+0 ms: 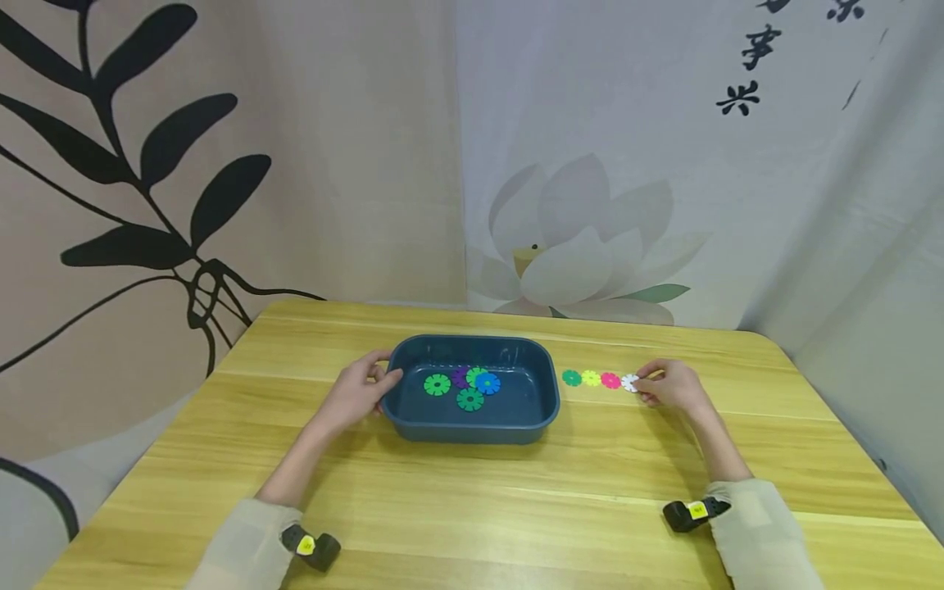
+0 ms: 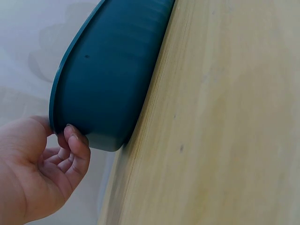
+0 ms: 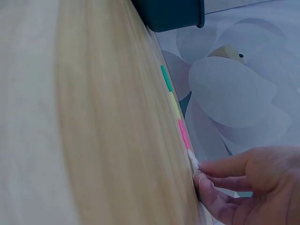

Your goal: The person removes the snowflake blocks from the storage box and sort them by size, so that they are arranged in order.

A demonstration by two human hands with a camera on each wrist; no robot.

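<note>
A dark blue plastic basin [image 1: 472,433] stands on the wooden table, and my left hand [image 1: 359,388] grips its left rim between thumb and fingers. Inside the basin lie several notched plastic discs: a light green disc [image 1: 437,385], a blue disc [image 1: 487,383], a darker green disc [image 1: 469,399] and a purple disc [image 1: 460,377] partly covered by others. Right of the basin, a green disc [image 1: 571,378], a yellow disc [image 1: 591,378] and a pink disc [image 1: 610,380] lie in a row. At the row's right end my right hand [image 1: 671,383] pinches a white disc [image 1: 629,383].
The wooden table [image 1: 472,508] reaches back to a curtain [image 1: 354,164] printed with leaves and a lotus. On each sleeve sits a small black wrist camera [image 1: 693,513].
</note>
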